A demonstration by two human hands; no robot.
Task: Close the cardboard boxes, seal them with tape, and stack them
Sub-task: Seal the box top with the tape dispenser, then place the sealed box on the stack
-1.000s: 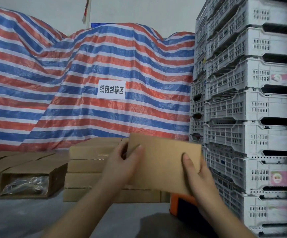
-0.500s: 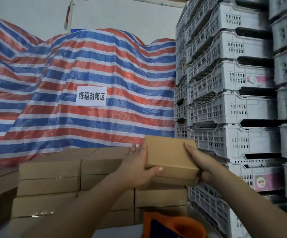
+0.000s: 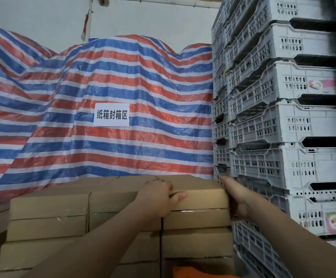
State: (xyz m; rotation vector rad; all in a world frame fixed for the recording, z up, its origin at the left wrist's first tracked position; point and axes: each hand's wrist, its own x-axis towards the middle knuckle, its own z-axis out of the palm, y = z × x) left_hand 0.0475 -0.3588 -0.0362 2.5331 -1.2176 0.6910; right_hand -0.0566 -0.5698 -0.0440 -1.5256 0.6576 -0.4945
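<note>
While both hands are holding it from opposite sides, the top cardboard box [image 3: 199,194] is sitting at the right end of the upper layer of the stack of boxes [image 3: 107,223], directly on the box beneath it. The left hand [image 3: 159,194] is gripping the box's near left corner, with fingers curled over the top face and the thumb lying along the near face. The right hand [image 3: 236,199] is pressing flat against the box's right end, fingers straight and pointing far, squeezed between the cardboard and the grey plastic crates [image 3: 283,137]; whether its thumb is wrapping under the box cannot be told. The stack is showing at least three columns side by side and several layers, with glossy tape glinting on some seams. The crates are standing in a tall column at the right, touching or just beside the stack. Far behind, a red, white and blue striped tarpaulin [image 3: 103,87] is draping over a mound and is bearing a white paper sign [image 3: 112,114] with printed characters. An orange object [image 3: 193,272] is peeking in at the bottom edge, too cropped to identify.
</note>
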